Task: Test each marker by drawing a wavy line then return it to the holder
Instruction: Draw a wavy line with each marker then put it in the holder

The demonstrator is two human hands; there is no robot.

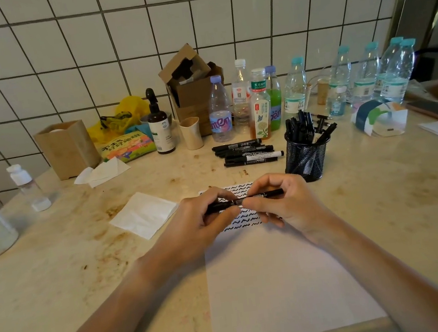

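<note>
Gripping one marker (245, 201) level, left hand (204, 222) and right hand (282, 204)

Light was soft and even, fairly dim, with a warm yellowish cast over the stained cream stone tabletop (385, 198). Shadows were faint: a soft dark patch lay under the black wire-mesh pen holder (306, 160). The white tiled wall (57, 62) showed curved grout lines, a wide-angle bend strongest toward the edges. Corners darkened slightly. The nearest forearms looked soft, and the clear plastic bottles (368, 74) carried mild highlights.
</note>
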